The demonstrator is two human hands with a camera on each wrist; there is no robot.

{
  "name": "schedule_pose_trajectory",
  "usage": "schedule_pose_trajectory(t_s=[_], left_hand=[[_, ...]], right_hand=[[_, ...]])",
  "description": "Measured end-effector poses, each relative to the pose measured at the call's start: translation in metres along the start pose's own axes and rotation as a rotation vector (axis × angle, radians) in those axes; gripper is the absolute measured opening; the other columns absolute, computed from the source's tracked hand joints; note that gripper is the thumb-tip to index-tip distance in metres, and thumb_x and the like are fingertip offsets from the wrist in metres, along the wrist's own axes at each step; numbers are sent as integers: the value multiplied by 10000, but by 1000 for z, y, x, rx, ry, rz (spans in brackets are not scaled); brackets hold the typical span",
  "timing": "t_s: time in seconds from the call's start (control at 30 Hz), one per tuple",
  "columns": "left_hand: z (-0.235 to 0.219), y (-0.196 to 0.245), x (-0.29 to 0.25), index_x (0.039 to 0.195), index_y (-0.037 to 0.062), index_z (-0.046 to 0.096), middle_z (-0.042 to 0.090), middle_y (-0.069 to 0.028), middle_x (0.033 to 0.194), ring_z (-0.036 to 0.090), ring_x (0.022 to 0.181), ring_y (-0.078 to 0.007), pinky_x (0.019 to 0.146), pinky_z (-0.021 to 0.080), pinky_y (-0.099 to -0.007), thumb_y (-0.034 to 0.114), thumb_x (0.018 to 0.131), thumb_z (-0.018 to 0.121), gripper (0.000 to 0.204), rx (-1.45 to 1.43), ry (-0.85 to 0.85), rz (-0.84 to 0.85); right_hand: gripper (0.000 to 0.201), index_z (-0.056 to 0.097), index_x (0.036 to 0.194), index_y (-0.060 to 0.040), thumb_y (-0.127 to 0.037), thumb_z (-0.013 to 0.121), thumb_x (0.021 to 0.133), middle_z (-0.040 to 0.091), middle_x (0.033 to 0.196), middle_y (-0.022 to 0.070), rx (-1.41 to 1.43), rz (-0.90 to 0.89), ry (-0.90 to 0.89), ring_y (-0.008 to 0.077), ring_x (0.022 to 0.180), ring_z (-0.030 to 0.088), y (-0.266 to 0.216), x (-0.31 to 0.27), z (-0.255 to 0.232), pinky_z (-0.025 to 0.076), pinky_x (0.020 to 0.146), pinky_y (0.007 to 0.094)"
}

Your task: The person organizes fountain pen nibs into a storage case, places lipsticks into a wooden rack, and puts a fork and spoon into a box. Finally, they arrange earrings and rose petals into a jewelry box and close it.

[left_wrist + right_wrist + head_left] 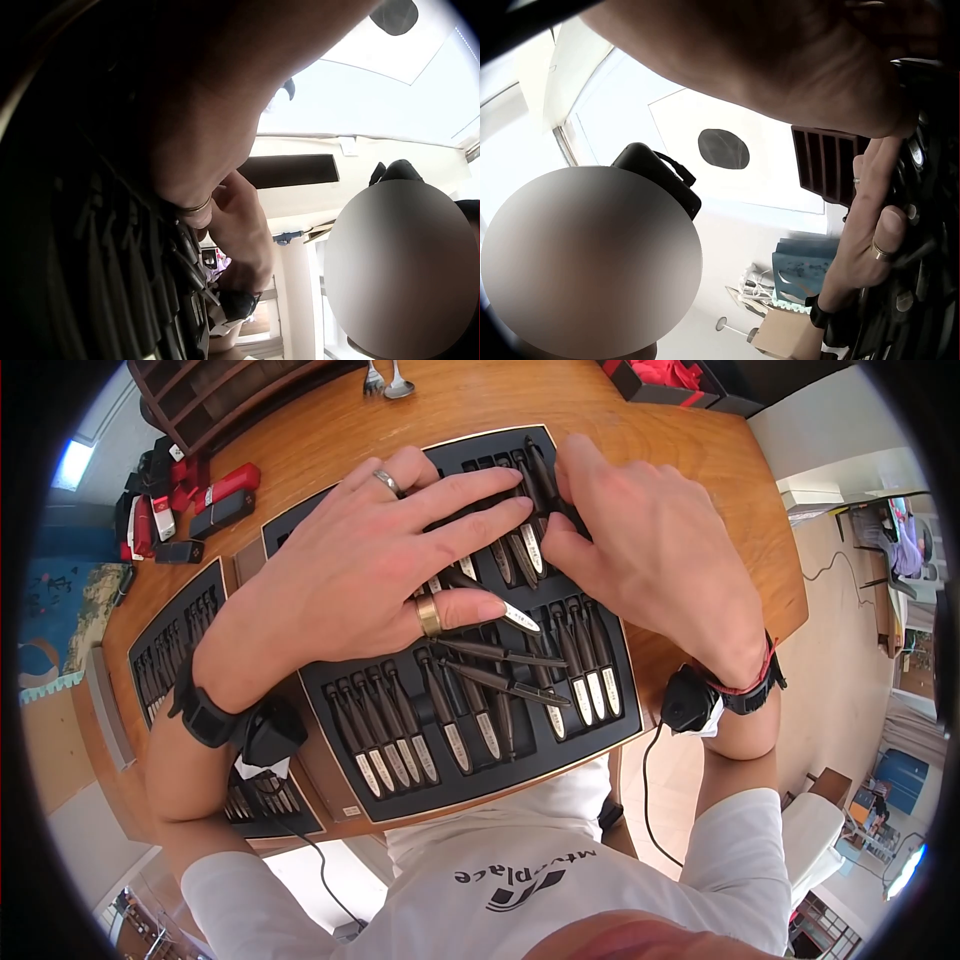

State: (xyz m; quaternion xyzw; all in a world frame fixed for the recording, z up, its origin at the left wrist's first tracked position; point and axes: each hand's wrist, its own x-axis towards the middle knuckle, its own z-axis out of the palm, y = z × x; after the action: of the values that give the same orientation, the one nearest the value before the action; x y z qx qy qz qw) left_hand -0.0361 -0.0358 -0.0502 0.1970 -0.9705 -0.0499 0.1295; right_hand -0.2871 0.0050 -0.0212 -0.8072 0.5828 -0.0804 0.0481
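Note:
A black slotted tray [465, 784] holds rows of slender dark pieces with flat silver ends [383, 768], resembling cutlery handles; their other ends are partly hidden. My left hand [375, 565] spreads over the tray's middle, two fingers extended onto the upper pieces and the thumb beside a silver-ended piece [521, 619]. Several loose dark pieces [515, 685] lie aslant below that thumb, across the slots. My right hand [655, 545] bends down over the upper right edge, close to the dark pieces [540, 468] there; its fingertips are hidden, so I cannot tell what they hold.
A second filled tray [175, 640] stands left of this one on the wooden table [660, 445]. A fork [373, 380] and spoon [399, 386] lie at the far edge. Behind are a brown compartment rack [205, 405], red and black boxes [228, 485], and a box with red lining [665, 375].

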Motion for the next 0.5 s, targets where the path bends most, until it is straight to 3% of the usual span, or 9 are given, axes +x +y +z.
schedule_pose_trajectory(t_s=[0.23, 0.5], left_hand=[[0, -2, 0, 1502, 101, 621, 576, -74, 1575, 553, 1109, -325, 1064, 476, -451, 478, 956, 737, 674, -21, 12, 8], [3, -3, -1, 1510, 111, 622, 556, -81, 1600, 547, 1157, -359, 1068, 472, -449, 480, 966, 714, 664, -14, -20, -4]], right_hand=[[221, 566, 987, -41, -212, 692, 928, 683, 753, 214, -35, 23, -2, 459, 767, 690, 0, -2, 3, 526, 684, 559], [192, 590, 974, -39, -188, 711, 959, 662, 758, 186, 37, -122, 67, 440, 737, 652, 6, -5, 7, 472, 656, 523]])
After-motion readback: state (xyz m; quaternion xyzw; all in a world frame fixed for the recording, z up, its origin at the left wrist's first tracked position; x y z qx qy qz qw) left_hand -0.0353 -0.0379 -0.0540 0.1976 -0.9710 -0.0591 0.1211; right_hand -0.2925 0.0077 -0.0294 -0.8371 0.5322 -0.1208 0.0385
